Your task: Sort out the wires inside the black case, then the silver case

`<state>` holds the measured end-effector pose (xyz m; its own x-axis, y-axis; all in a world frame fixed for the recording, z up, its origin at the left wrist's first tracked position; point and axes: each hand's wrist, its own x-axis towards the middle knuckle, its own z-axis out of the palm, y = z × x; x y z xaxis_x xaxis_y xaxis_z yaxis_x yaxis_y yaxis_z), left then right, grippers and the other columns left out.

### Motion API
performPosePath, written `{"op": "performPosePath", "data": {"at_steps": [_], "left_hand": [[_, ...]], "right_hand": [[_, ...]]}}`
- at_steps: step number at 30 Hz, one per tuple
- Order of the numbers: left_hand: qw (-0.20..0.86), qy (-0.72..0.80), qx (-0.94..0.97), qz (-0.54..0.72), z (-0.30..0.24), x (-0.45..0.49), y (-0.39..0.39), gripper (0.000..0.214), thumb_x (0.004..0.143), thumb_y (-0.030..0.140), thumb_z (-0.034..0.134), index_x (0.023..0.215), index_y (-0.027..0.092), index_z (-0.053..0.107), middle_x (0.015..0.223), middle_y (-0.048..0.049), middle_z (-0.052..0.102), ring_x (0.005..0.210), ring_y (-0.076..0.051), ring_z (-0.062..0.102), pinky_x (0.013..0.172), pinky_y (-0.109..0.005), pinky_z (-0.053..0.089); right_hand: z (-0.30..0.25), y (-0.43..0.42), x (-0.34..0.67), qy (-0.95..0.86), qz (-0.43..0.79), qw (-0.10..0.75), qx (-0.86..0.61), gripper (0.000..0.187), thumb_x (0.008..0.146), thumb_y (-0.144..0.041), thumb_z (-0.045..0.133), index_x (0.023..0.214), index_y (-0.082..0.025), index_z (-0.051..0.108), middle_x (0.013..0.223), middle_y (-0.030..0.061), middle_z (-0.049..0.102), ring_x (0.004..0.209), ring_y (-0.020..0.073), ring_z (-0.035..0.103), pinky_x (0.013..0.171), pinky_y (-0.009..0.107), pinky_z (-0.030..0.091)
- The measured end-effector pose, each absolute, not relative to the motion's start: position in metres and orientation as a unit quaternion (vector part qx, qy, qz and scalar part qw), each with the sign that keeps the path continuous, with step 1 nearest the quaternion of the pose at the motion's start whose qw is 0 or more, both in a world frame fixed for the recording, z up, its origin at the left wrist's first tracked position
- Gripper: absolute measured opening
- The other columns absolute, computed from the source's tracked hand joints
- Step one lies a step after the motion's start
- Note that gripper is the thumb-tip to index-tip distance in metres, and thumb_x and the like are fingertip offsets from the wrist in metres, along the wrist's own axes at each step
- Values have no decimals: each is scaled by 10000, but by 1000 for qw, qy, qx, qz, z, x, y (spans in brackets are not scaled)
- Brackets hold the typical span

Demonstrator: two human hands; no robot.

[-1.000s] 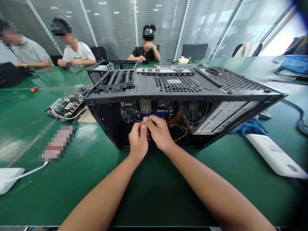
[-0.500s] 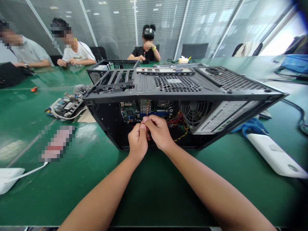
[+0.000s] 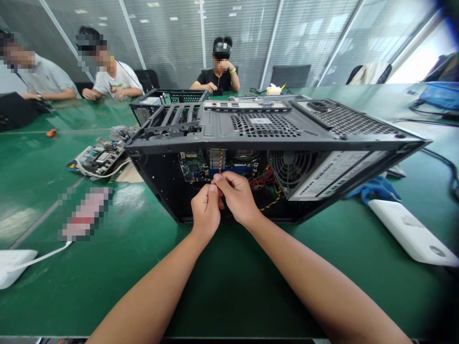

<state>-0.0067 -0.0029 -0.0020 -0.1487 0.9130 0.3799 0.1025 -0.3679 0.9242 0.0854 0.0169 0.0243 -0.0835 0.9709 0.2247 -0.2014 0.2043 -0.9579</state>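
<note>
An opened black computer case (image 3: 229,137) lies on the green table (image 3: 143,267), its open side facing me. At that opening, my left hand (image 3: 205,210) and my right hand (image 3: 238,196) meet with thumbs and fingertips pinched together. A twisted orange-and-black cable (image 3: 221,160) runs down from above into their grip; its lower end is hidden by the fingers. Behind them shows the motherboard (image 3: 193,167). To the right are a bundle of coloured wires (image 3: 263,180) and the power supply (image 3: 290,165) with its fan grille and white label.
Left of the case lie a loose circuit board (image 3: 98,157) with a white cable, a blurred pink device (image 3: 86,215) and a white charger (image 3: 14,267). A white power bank (image 3: 412,231) and blue cloth (image 3: 380,190) lie right. Several people sit across the table.
My hands and the cable stay almost where they were. Across the table, one person's hands have shifted slightly.
</note>
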Motion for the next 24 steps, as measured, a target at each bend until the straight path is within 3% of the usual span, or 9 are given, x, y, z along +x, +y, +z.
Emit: {"op": "performPosePath", "data": {"at_steps": [24], "left_hand": [[367, 445, 530, 622, -1, -3, -3, 428, 941, 508, 511, 662, 184, 483, 537, 40, 483, 493, -86, 451, 466, -205, 347]], "right_hand": [[24, 17, 85, -522, 517, 569, -369, 356, 868, -476, 625, 646, -213, 530, 518, -68, 403, 392, 76, 392, 332, 219, 312]]}}
